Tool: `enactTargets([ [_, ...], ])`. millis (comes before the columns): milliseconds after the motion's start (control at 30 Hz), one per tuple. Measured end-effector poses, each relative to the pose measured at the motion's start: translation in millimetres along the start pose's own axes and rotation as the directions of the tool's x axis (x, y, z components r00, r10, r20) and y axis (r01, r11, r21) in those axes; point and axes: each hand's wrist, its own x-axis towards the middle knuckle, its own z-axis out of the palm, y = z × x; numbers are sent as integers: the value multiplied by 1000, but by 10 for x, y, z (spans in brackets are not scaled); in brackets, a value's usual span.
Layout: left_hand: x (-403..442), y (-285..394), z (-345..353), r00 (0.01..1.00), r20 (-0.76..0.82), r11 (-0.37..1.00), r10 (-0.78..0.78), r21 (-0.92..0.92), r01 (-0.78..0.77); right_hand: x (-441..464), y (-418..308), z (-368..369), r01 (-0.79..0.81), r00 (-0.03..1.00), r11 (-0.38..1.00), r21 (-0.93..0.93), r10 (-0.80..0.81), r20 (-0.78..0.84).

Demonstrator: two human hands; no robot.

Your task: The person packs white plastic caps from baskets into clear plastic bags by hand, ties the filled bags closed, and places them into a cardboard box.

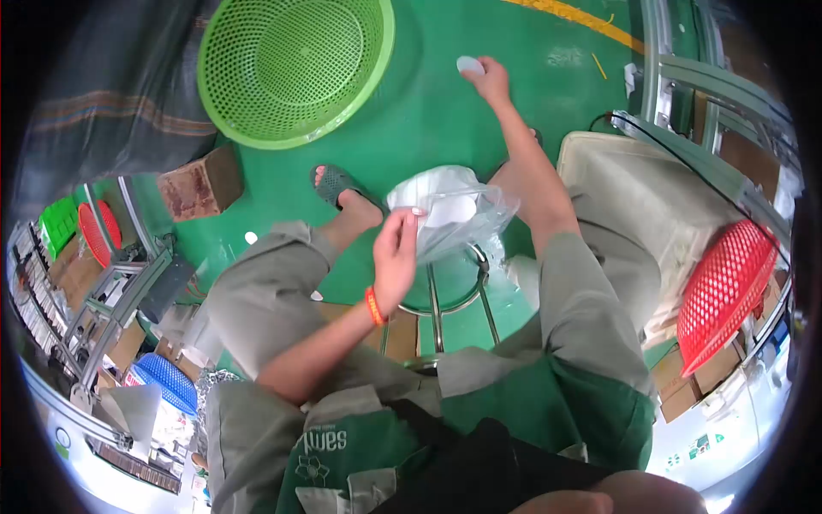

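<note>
Bag (pixel 488 221) at centre of frame, between knees, white pieces (pixel 452 209) showing through plastic. Disc (pixel 469 65) outside bag, upper right of centre. Left hand (pixel 396 261): pinching bag edge. Right hand (pixel 491 83): gripping disc, well apart from left. Progress: some pieces in bag, at least 1 disc out; total and remaining count unclear. Stool (pixel 435 310) just below bag; green basket (pixel 383 81) upper left; crate (pixel 612 184) right.

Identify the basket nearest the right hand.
The large round light-green basket on the floor, seen from above; the red baskets and blue basket are farther off, toward the picture's edges.
</note>
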Motion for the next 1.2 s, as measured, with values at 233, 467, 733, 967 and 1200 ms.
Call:
enactTargets([
  [233,-547,558,78,980,11,920,199,-348,-182,-2168,-2494,-2103,79,568,737,671,-587,577],
  [467,-1839,1689,-328,860,83,864,503,-67,-499,-3475,-2911,-1734,775,632,562,-288,-698,337],
  [733,-2819,2955,-1272,307,77,266,949,328,-906,-4722,-4132,-3974,864,33,-57,-499,-985,170],
  [967,-3893,3080,-578,369,201,385,908,-46,-922,-5257,-3652,-2838,834,523,525,170,-850,60],
  [1200,-3962,2810,-836,139,517,246,845,-144,-959,-5296,-4337,-2460,603,774,781,162,-622,121],
])
